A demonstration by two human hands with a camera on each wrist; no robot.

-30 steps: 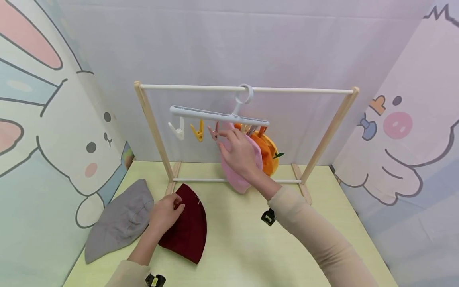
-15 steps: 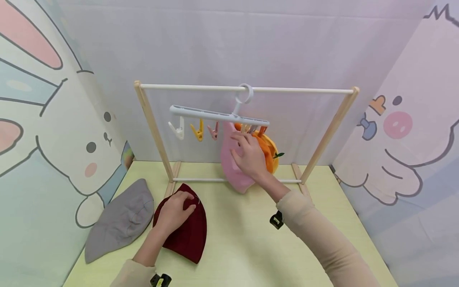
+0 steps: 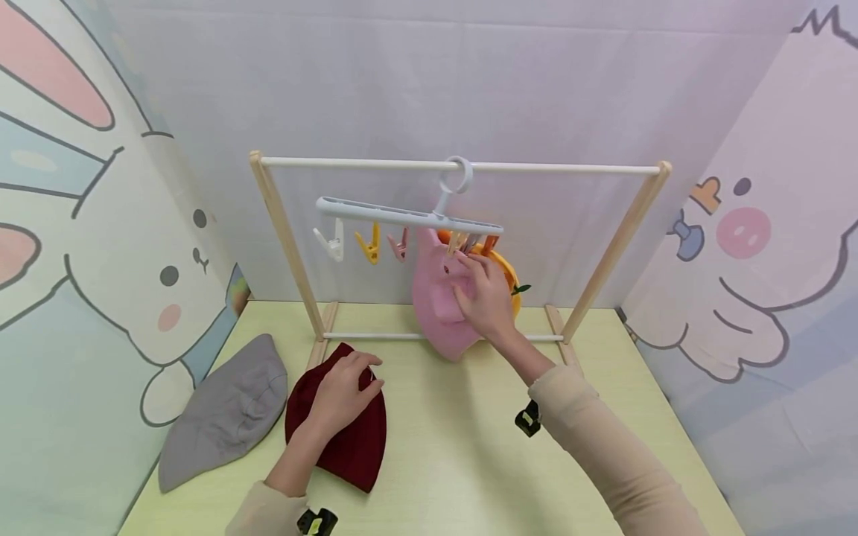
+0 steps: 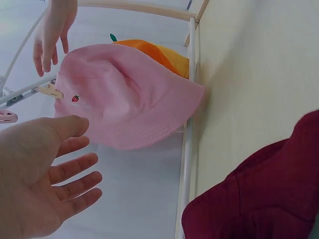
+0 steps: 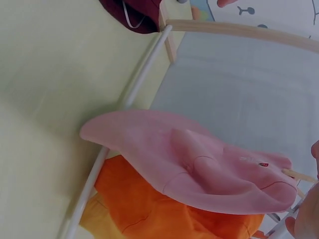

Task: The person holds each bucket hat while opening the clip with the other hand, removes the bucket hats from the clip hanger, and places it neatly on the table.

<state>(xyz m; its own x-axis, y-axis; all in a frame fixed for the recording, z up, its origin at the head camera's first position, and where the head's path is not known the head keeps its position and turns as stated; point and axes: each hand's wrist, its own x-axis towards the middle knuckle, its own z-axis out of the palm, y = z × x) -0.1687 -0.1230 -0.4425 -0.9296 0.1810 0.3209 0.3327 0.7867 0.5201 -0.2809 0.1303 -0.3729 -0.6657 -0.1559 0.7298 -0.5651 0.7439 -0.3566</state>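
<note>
A pink bucket hat (image 3: 432, 305) with a small strawberry mark hangs from a light blue clip hanger (image 3: 382, 213). A beige clip (image 4: 51, 91) bites its edge. My right hand (image 3: 488, 298) is beside the hat's upper right near that clip, with fingers loosely bent and no hold on anything visible. Behind the pink hat hang an orange hat (image 5: 164, 214) and a yellow one (image 5: 99, 219), partly hidden. My left hand (image 3: 345, 394) hovers over a dark red bucket hat (image 3: 355, 454) on the table, fingers spread and apart from the pink hat.
The hanger hooks on the white top rod (image 3: 563, 169) of a wooden stand. White (image 3: 337, 242), yellow (image 3: 372, 244) and pink (image 3: 400, 244) clips dangle at its left, holding nothing. A grey bucket hat (image 3: 228, 409) lies on the table's left side.
My right hand has left the pink clip and moved right across the pink hat, exposing more of it. My left hand has shifted right and slightly forward over the dark red hat.
</note>
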